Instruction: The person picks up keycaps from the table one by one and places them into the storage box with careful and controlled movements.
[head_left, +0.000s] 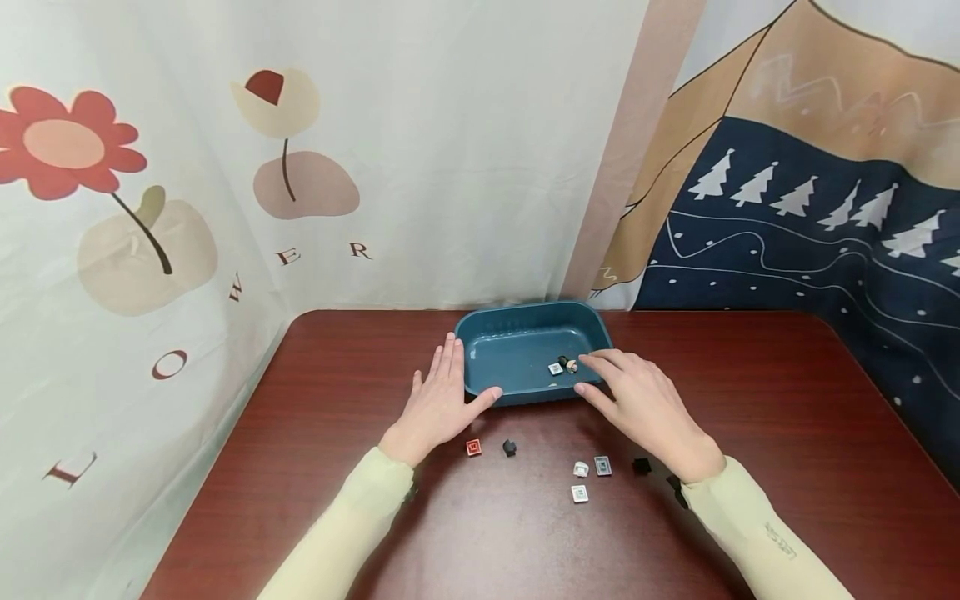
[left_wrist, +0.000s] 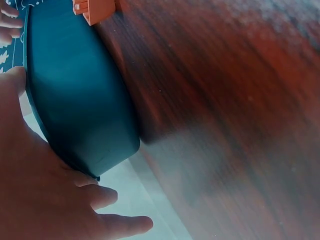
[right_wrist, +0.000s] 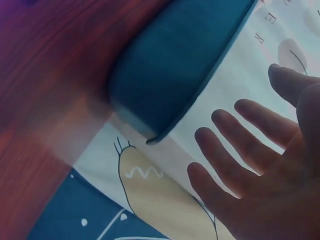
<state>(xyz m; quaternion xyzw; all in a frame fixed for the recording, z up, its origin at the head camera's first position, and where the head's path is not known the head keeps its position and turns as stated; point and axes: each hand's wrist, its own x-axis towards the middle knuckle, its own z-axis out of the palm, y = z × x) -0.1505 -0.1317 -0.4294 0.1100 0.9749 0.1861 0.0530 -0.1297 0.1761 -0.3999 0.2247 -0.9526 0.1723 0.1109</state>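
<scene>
from my remote stn i had the person's l hand (head_left: 442, 404) at the l end of the blue bin (head_left: 510, 354), fingers straight & pointing away, thumb out toward the front rim; it gripped nothing, & my l wrist cam showed the thumb up against the rim. the r hand (head_left: 641, 400) was at the front r corner, fingers relaxed & a bit apart w/ nothing held, fingertips over the bin's edge in the head view; couldn't tell from my end if they touched it. the bin sat toward the far edge of the brown table (head_left: 337, 375), btwn the 2 hands. in it, nr the front r corner, i saw a white sq pc (head_left: 555, 368) w/ a black pc (head_left: 563, 361) & a pinkish pc (head_left: 572, 366) just beside it, details too small to make out. on the table in front of the bin i had a red sq pc (head_left: 474, 447) nr the l wrist, a dark pc (head_left: 510, 448) to its r, a white lump (head_left: 581, 469) next to a grey sq pc (head_left: 603, 466), a pale tile (head_left: 580, 494) closer to the person, & a flat black bit (head_left: 641, 467) by the r forearm. behind hung a white curtain (head_left: 465, 167) w/ flower prints.
</scene>
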